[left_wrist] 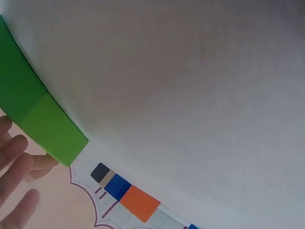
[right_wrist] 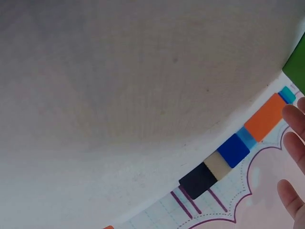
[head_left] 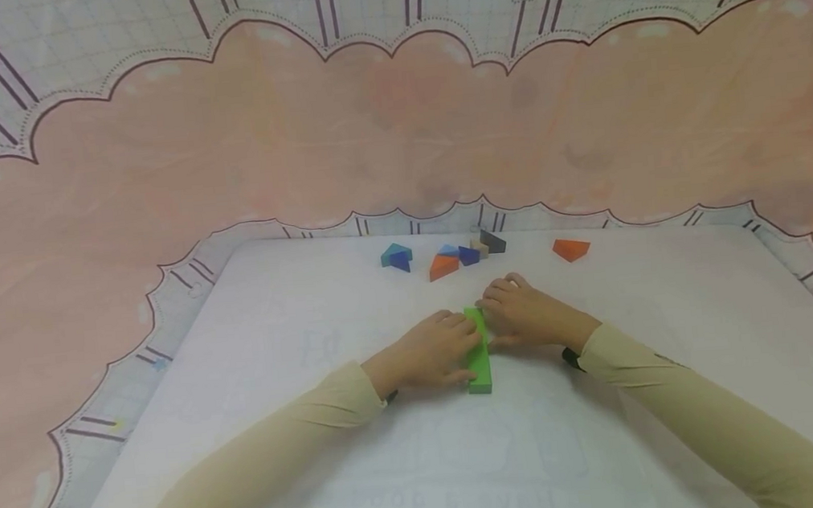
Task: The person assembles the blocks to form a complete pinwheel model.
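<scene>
A long green bar made of two green blocks [head_left: 480,378] lies on the table between my hands, pointing away from me. The left wrist view shows a seam where a darker green block [left_wrist: 19,86] meets a lighter green block [left_wrist: 59,131]. My left hand [head_left: 430,353] is at the bar's left side, fingertips over its top and thumb beside its near part. Along its right side is my right hand [head_left: 524,312], with thumb and fingertips right at the edge. In the right wrist view its fingers [right_wrist: 293,148] are loosely spread beside the green end.
Farther back stand a teal block [head_left: 395,251] with a blue triangle [head_left: 400,263] before it. A cluster holds an orange block [head_left: 442,266], a dark blue block [head_left: 469,256], a tan block [head_left: 479,248] and a black block [head_left: 493,241]. Another orange block [head_left: 571,249] lies right.
</scene>
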Demonstrator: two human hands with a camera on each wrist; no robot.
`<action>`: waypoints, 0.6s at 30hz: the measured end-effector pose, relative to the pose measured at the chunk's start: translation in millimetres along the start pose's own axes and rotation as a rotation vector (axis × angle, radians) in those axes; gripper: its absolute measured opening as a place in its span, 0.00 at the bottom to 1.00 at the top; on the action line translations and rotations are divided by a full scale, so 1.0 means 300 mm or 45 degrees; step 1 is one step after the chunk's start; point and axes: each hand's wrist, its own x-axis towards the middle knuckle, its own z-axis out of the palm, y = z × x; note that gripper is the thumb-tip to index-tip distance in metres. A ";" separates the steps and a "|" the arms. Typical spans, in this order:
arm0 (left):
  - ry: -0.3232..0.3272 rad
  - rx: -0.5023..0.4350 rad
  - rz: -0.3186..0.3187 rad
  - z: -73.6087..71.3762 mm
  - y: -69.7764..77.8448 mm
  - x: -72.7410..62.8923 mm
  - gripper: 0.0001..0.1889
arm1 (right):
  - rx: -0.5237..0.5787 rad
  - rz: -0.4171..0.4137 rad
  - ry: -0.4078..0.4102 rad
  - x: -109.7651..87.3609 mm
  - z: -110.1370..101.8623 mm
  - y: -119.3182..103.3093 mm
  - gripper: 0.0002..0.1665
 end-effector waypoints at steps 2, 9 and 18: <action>0.013 0.025 0.027 0.001 0.002 -0.003 0.25 | 0.008 0.016 -0.021 -0.002 -0.002 0.004 0.40; 0.031 0.075 0.070 0.013 0.003 -0.010 0.24 | 0.048 0.111 -0.044 -0.008 -0.036 0.062 0.40; 0.009 0.069 0.057 0.003 0.004 -0.018 0.24 | -0.004 0.155 0.115 0.037 -0.081 0.195 0.33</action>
